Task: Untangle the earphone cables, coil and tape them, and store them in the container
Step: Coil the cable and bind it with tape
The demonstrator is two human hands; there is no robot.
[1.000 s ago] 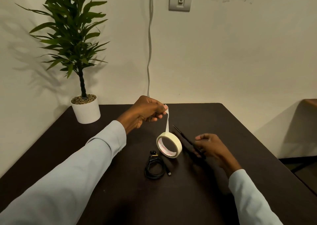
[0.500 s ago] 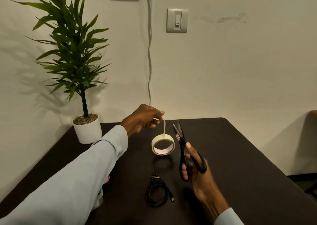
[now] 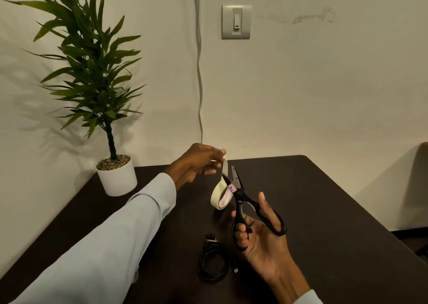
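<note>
We pinch the tape strip (image 3: pixel 225 166) with our left hand (image 3: pixel 196 164); our right hand (image 3: pixel 261 239) grips the scissors (image 3: pixel 245 201), blades parted. Risk: slack strip folds, sticks to blades.

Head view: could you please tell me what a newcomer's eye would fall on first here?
Mid-frame, the left hand pinches a strip pulled up from the tape roll, while the right hand holds black scissors with open blades at that strip. A coiled black cable lies on the dark table just below them. At the table's far left corner stands a tall potted plant.
</note>
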